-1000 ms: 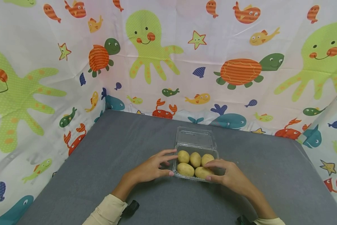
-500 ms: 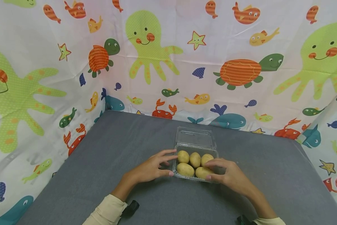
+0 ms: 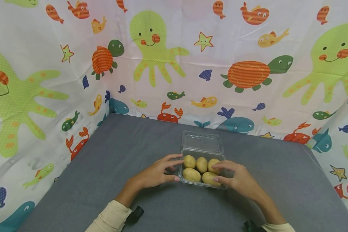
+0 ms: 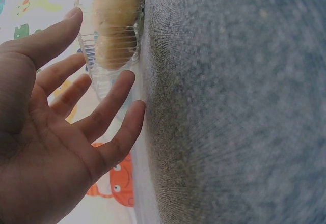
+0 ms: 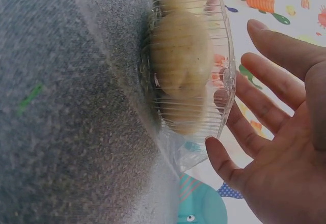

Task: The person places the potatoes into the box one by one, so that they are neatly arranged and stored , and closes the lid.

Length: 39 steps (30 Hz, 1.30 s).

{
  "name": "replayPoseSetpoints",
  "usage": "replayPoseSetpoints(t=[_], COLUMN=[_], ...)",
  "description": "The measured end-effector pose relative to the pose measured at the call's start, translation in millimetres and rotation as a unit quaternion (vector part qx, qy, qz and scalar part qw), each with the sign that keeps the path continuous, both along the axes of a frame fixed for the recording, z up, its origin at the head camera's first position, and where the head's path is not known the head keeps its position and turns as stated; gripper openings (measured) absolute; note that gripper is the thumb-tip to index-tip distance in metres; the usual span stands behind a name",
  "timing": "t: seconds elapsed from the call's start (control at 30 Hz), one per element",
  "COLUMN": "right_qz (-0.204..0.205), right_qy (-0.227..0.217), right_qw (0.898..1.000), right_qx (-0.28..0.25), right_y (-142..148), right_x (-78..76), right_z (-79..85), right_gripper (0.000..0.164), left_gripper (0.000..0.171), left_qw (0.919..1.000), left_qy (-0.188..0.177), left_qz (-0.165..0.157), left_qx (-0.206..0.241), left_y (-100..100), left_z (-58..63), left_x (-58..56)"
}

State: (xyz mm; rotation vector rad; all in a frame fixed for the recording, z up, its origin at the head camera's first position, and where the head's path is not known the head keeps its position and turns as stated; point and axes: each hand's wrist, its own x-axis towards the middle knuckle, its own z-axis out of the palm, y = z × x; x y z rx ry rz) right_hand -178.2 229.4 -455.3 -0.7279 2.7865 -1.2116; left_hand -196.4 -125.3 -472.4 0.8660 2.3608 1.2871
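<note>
A clear plastic clamshell box [image 3: 188, 182] stands on the grey tabletop with its lid [image 3: 201, 142] folded back. Several yellow potatoes lie inside in two rows, among them a front-left potato [image 3: 192, 175] and a front-right potato [image 3: 211, 178]. My left hand [image 3: 157, 173] is at the box's left side, its fingers spread and fingertips right at the rim. On the opposite side my right hand [image 3: 240, 180] reaches over the rim, overlapping the right-hand potatoes in the head view. In the right wrist view its fingers [image 5: 265, 102] are loosely spread and grip nothing.
The grey tabletop [image 3: 127, 138] extends around the box. Behind it and along both sides hangs a white curtain [image 3: 188, 106] printed with sea animals. Dark wrist straps [image 3: 135, 215] sit at my light sleeves [image 3: 111, 217].
My right hand has lifted slightly, and its thumb and fingertips are a little higher over the right-hand potatoes. The front-right potato has shifted slightly to the right. The left hand stays put.
</note>
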Motion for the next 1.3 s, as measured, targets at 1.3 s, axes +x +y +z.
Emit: replayPoseSetpoints(t=[1.3], right_qz=[-0.078], right_qy=[0.03], right_qw=[0.994], right_qx=[-0.067], right_y=[-19.4], right_x=[-22.7], right_z=[26.6], right_gripper=[0.06], left_gripper=[0.066], left_qw=[1.0], left_qy=[-0.008], left_qz=[0.003], left_qx=[0.003], left_y=[0.8], left_z=[0.2], left_x=[0.3])
